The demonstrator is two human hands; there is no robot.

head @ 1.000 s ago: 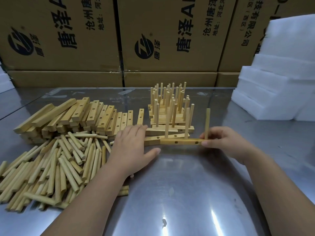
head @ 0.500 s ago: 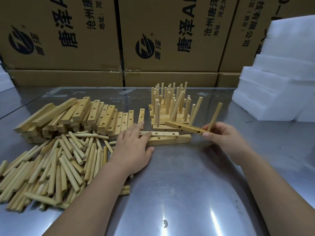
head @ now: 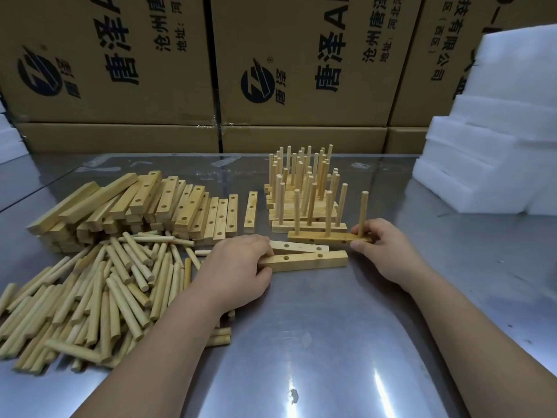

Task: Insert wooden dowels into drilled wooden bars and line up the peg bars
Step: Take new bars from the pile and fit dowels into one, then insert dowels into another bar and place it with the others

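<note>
1. I see my left hand [head: 238, 267] curled over the left end of a drilled bar [head: 304, 261], fingers on top and thumb at the near edge, gripping it.
2. That bar lies flat on the metal table [head: 316, 342], with two empty holes facing up along its top.
3. A second bare bar [head: 297, 246] lies just behind it, touching it and angled slightly away from it.
4. My right hand [head: 382, 251] pinches the right end of a peg bar [head: 328, 236], fingers wrapped round the base of its end dowel [head: 363, 212].
5. The peg bar is level with its three dowels upright. I cannot tell whether it rests on the table.
6. It sits just in front of the finished peg bars [head: 301, 203], which stand in packed rows, pegs up.
7. A heap of loose dowels [head: 105, 291] lies to the left of my left hand.
8. Behind that heap is a stack of drilled bars [head: 135, 203], with a single bar [head: 250, 211] lying apart at its right.
9. Cardboard boxes [head: 301, 55] line the back, and white foam blocks [head: 482, 146] are stacked at the right.
</note>
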